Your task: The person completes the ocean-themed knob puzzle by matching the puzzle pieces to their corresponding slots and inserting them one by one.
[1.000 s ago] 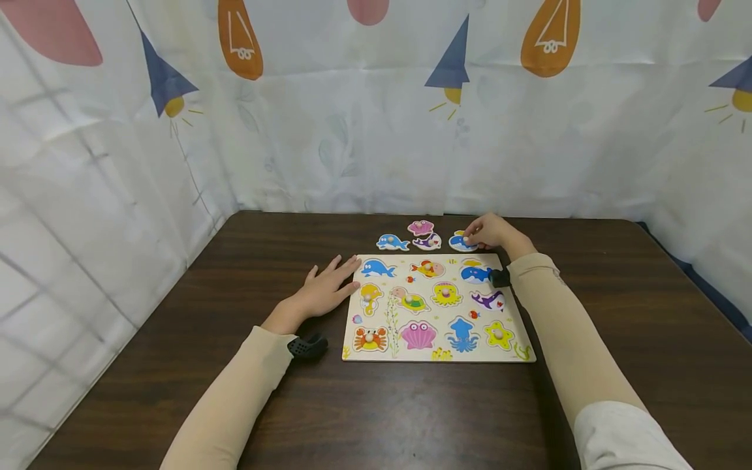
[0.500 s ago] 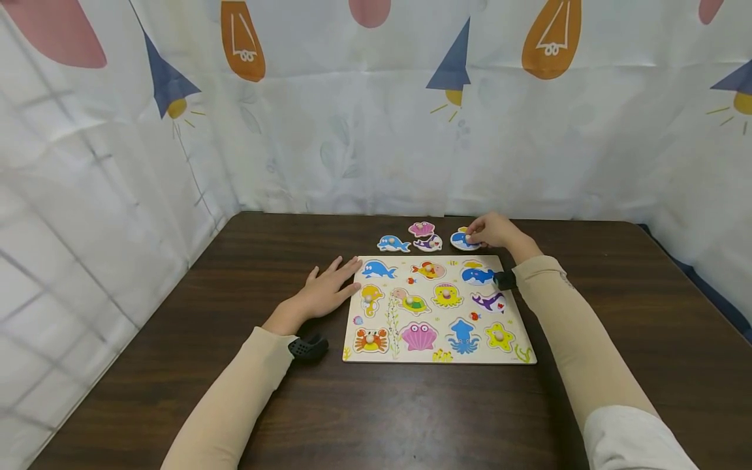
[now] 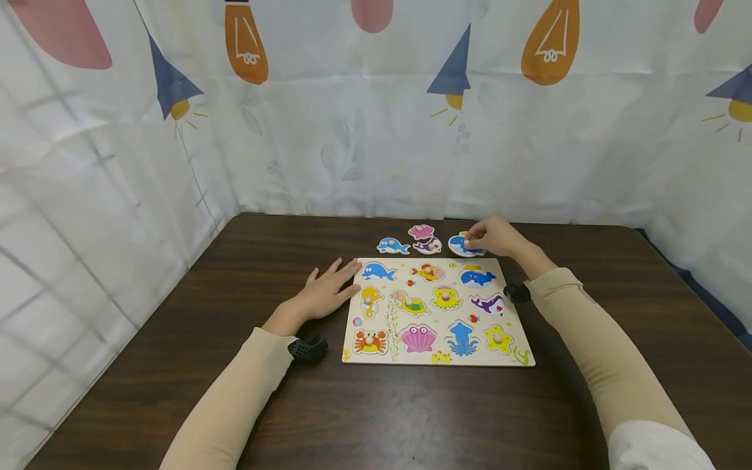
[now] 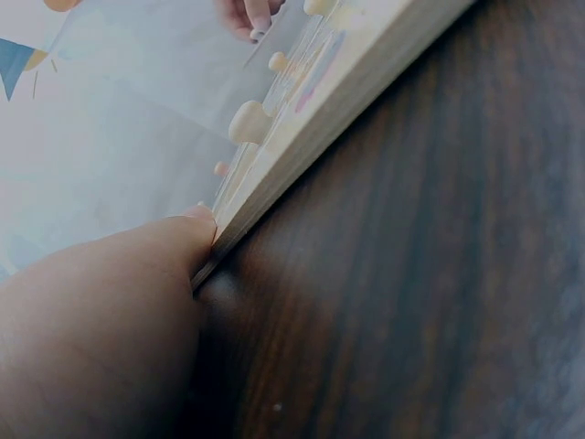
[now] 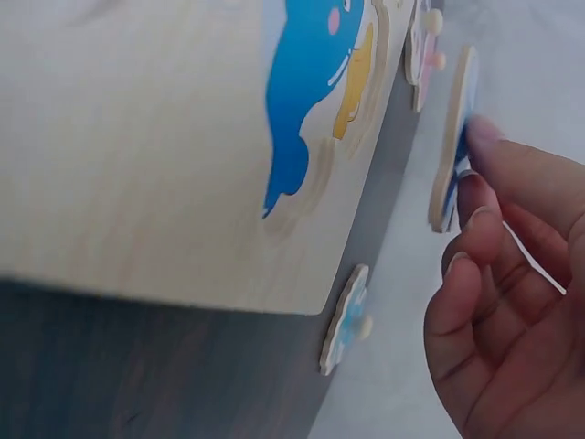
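Observation:
My right hand [image 3: 498, 236] pinches a blue whale puzzle piece [image 3: 457, 245] between thumb and fingers, just beyond the far right corner of the puzzle board [image 3: 435, 358]. In the right wrist view this whale piece [image 5: 453, 137] is tilted on edge, raised above the table. The board's whale-shaped recess [image 3: 478, 279] lies at its upper right. My left hand [image 3: 322, 292] rests with spread, straight fingers at the board's upper left edge; its thumb [image 4: 196, 233] touches the board's side in the left wrist view. Seahorse, turtle, octopus, fish, crab and starfish pieces sit in the board.
Behind the board lie a light-blue dolphin piece [image 3: 393, 246], a pink shell piece [image 3: 421, 232] and a purple whale piece [image 3: 427, 246]. The right wrist view shows another light-blue piece [image 5: 345, 320] with a knob near the board's corner. A patterned curtain [image 3: 376, 150] stands behind the brown table [image 3: 352, 418].
The whale piece has risen slightly off the table in my right hand. My right forearm has shifted right, uncovering the whale recess. My left hand has stayed in place.

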